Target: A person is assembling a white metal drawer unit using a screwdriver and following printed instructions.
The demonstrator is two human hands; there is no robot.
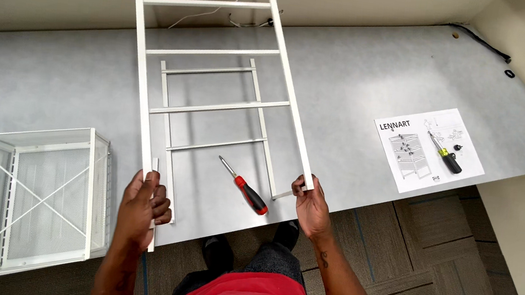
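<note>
Both hands lift a white ladder-shaped frame (217,83) above the grey worktop (53,77): the left hand (143,210) grips one rail end, the right hand (310,205) the other. A second white frame (214,106) lies flat beneath it. A red-handled screwdriver (245,187) lies between the hands. A white mesh basket (26,199) stands at 8 o'clock, an instruction sheet (427,150) at 3 o'clock.

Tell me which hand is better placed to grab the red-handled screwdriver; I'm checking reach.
Probably the right hand. It grips the lifted white frame at its lower right corner, just beside the red-handled screwdriver on the grey table. The left hand holds the far corner.
</note>
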